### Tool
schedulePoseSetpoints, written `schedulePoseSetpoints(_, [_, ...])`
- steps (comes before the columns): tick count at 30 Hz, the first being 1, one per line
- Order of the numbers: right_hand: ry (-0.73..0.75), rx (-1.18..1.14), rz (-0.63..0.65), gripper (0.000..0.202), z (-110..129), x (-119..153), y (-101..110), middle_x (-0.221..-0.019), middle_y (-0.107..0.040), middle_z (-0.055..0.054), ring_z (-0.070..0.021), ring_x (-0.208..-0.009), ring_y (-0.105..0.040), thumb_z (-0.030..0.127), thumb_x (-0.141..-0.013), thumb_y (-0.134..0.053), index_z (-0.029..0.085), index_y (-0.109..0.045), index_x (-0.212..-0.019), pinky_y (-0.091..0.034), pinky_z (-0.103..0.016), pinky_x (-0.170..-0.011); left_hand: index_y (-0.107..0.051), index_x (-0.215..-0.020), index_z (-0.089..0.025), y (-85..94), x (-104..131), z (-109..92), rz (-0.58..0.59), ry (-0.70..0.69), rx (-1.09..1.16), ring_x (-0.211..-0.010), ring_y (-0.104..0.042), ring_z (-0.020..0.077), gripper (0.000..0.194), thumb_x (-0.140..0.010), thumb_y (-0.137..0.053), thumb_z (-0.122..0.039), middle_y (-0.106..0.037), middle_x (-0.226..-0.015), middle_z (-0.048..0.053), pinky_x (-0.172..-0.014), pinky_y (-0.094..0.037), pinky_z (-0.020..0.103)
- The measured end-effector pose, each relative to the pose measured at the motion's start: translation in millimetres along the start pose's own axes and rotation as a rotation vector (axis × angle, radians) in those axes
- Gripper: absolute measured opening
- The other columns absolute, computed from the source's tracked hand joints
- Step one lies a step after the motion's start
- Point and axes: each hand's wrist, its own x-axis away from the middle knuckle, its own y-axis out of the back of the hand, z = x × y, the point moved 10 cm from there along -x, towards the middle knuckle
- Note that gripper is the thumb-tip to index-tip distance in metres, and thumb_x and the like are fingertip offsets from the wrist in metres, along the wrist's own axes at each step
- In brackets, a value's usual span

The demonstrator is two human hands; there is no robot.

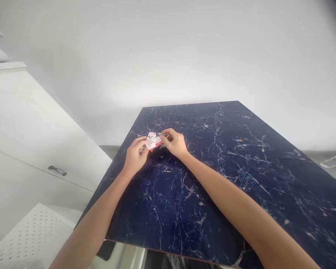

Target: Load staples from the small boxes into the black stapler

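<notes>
Near the far left part of the dark blue marbled table, my left hand (136,155) pinches a small red-and-white printed box (154,143) at its left side. The box has a raised flap-like part with a picture at its far side. My right hand (176,143) is closed at the box's right end, thumb and forefinger pinching a slim grey metallic piece (162,134). Other thin shiny pieces show under the right fingers, too small to name. A bit of orange peeks out below the box, between the hands.
The marbled table (212,179) stretches right and towards me, against a pale wall. To the left stands a white cabinet (33,123) with a dark handle. A white perforated panel (25,235) is at the lower left. A clear plastic bottle (334,160) lies beyond the right edge.
</notes>
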Motion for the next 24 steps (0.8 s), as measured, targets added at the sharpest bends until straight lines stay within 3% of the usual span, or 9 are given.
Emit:
schedulePoseSetpoints(3, [0.036,0.005,-0.010,0.020,3,2,-2,-0.091,-0.076,-0.003,-0.0186,-0.075,-0.072,0.040,-0.092,-0.062,0.023,-0.069,-0.100,-0.055,-0.032,-0.077,-0.074,-0.122,-0.023,-5.4,1,21,0.013,0.172,0.144,-0.081,-0.073,0.0191,0.032,-0.093,-0.059,-0.025,-0.074,-0.117,0.009,-0.070,-0.063,0.031])
schedulePoseSetpoints(5, [0.035,-0.006,-0.014,0.020,3,2,-2,-0.092,-0.077,-0.004,-0.0188,-0.075,-0.072,0.039,-0.092,-0.062,0.023,-0.070,-0.101,-0.056,-0.032,-0.078,-0.072,-0.125,-0.021,-13.9,2,31,0.052,0.257,0.282,-0.072,-0.071,0.0174,0.035,-0.093,-0.062,-0.030,-0.077,-0.106,0.008,-0.066,-0.062,0.031])
schedulePoseSetpoints(8, [0.021,-0.016,-0.039,0.022,2,2,2,-0.093,-0.077,-0.003,-0.0181,-0.073,-0.071,0.041,-0.093,-0.063,0.024,-0.072,-0.104,-0.056,-0.031,-0.076,-0.075,-0.120,-0.020,-18.7,1,40,0.053,0.323,0.438,-0.075,-0.073,0.0191,0.035,-0.091,-0.067,-0.037,-0.077,-0.103,0.008,-0.069,-0.064,0.033])
schedulePoseSetpoints(10, [0.036,0.012,-0.059,0.024,4,2,5,-0.096,-0.078,-0.003,-0.0179,-0.073,-0.071,0.042,-0.096,-0.060,0.025,-0.073,-0.106,-0.055,-0.031,-0.077,-0.077,-0.115,-0.019,-10.8,0,44,-0.013,0.336,0.436,-0.077,-0.074,0.0204,0.033,-0.089,-0.070,-0.038,-0.078,-0.106,0.008,-0.071,-0.064,0.034])
schedulePoseSetpoints(14, [0.138,0.075,-0.126,0.028,16,5,9,-0.108,-0.077,-0.005,-0.0184,-0.083,-0.070,0.038,-0.103,-0.052,0.024,-0.073,-0.113,-0.055,-0.031,-0.083,-0.080,-0.107,-0.020,13.1,-2,34,-0.129,0.234,0.197,-0.083,-0.076,0.0227,0.026,-0.089,-0.068,-0.034,-0.080,-0.103,0.007,-0.080,-0.063,0.035])
schedulePoseSetpoints(17, [0.208,0.090,-0.151,0.032,25,10,9,-0.106,-0.075,-0.006,-0.0189,-0.089,-0.070,0.038,-0.106,-0.046,0.023,-0.072,-0.118,-0.055,-0.031,-0.086,-0.080,-0.107,-0.020,22.6,-1,25,-0.184,0.165,0.103,-0.091,-0.076,0.0232,0.025,-0.092,-0.063,-0.032,-0.080,-0.106,0.006,-0.087,-0.062,0.036])
schedulePoseSetpoints(24, [0.298,0.126,-0.083,0.033,32,14,-2,-0.104,-0.074,-0.006,-0.0179,-0.093,-0.070,0.038,-0.108,-0.044,0.025,-0.072,-0.120,-0.054,-0.029,-0.087,-0.079,-0.107,-0.019,18.5,2,36,-0.239,0.229,0.190,-0.089,-0.076,0.0234,0.027,-0.090,-0.065,-0.036,-0.079,-0.105,0.008,-0.083,-0.061,0.036])
